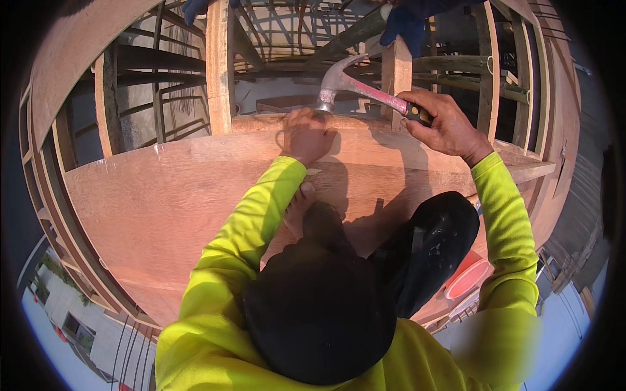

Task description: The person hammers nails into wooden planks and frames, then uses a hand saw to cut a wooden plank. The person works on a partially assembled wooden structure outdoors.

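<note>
My right hand (pixel 443 124) grips a claw hammer (pixel 372 89) by its black and yellow handle. The hammer's shaft is worn red, and its metal head points down right beside my left hand (pixel 305 135). That hand rests at the far edge of a reddish-brown plywood sheet (pixel 143 208), its fingers bent together and partly hidden. Whatever they pinch is too small or covered to make out. Beneath the sheet's far edge runs a timber strip (pixel 358 124). My bare foot (pixel 300 207) presses on the plywood just behind my left hand.
Upright timber posts (pixel 220 72) and a shorter post (pixel 396 72) stand beyond the plywood. A co-worker's blue-gloved hand (pixel 402 29) is on the shorter post. Bamboo poles (pixel 456 63) cross the open frame below. A red-orange container (pixel 466 280) sits by my right knee.
</note>
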Tool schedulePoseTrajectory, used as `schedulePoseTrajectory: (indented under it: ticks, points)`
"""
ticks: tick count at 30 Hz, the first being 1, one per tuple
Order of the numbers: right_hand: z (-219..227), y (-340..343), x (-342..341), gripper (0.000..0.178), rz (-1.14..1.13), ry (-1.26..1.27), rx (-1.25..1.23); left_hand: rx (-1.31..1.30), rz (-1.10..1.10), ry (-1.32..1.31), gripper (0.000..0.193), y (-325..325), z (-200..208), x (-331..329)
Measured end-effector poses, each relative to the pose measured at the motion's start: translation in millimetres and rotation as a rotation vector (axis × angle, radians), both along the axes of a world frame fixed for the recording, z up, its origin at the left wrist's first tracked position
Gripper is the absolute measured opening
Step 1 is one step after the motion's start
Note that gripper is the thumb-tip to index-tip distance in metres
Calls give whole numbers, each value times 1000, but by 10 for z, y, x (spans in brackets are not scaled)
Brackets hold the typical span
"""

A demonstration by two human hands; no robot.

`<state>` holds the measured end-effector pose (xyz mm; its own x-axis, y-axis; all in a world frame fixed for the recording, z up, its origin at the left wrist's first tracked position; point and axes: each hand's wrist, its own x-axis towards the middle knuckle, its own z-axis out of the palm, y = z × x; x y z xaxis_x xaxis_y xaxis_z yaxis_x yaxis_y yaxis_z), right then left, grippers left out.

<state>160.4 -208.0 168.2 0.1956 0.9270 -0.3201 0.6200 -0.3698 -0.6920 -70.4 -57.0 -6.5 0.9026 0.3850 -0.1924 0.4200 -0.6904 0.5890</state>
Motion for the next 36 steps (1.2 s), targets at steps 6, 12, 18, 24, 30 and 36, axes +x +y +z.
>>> schedulePoseTrajectory:
  ticks: [6, 12, 18, 24, 30, 36]
  points:
    - [319, -1937, -65, 39, -131, -68, -307, -124, -106, 11, 44, 137, 141, 99]
    - [-259, -3189, -1272, 42, -486, 72, -226, -299, -73, 136, 50, 205, 29, 155]
    - [-1044, -3458, -2071, 45, -712, 89, -15, -334, -110, 398, 55, 438, 47, 310]
    - [-1191, -3507, -2213, 43, -816, 311, 30, -239, -99, 460, 64, 338, 73, 404]
    - [-1025, -3433, -1997, 37, -739, 318, -167, -26, -141, 349, 68, 146, 11, 323]
    - [-1254, -3542, -2142, 37, -682, 105, -35, -65, -65, 283, 54, 1, 77, 282]
